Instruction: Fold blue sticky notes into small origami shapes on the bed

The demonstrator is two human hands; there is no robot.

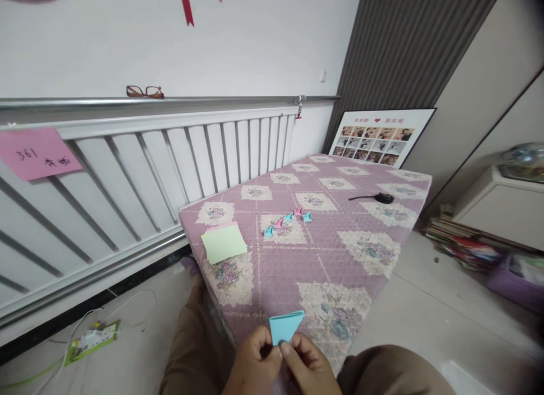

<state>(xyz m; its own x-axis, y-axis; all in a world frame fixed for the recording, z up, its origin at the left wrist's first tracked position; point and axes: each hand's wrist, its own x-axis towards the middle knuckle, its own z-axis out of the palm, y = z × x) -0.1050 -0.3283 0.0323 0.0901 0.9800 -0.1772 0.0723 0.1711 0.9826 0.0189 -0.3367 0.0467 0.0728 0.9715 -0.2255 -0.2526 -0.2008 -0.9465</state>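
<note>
A folded piece of light-blue paper [285, 326], roughly triangular with layered edges along its top, is held up over the near end of the table. My left hand [255, 358] pinches its lower left side between thumb and fingers. On the lower right, my right hand [306, 362] grips the same paper, its thumb pressed near the bottom tip. Farther forward, several small folded pink and blue paper pieces [279, 223] lie in a loose row on the tablecloth. A stack of pale green sticky notes [225, 245], with pink and yellow edges showing, rests at the left.
The table wears a purple floral cloth [289, 264]. A black spoon-shaped item [383, 198] lies toward its far right. Along the left runs a white radiator [191, 157], with glasses [145, 92] on the pipe above. A power strip [94, 342] with cables is on the floor.
</note>
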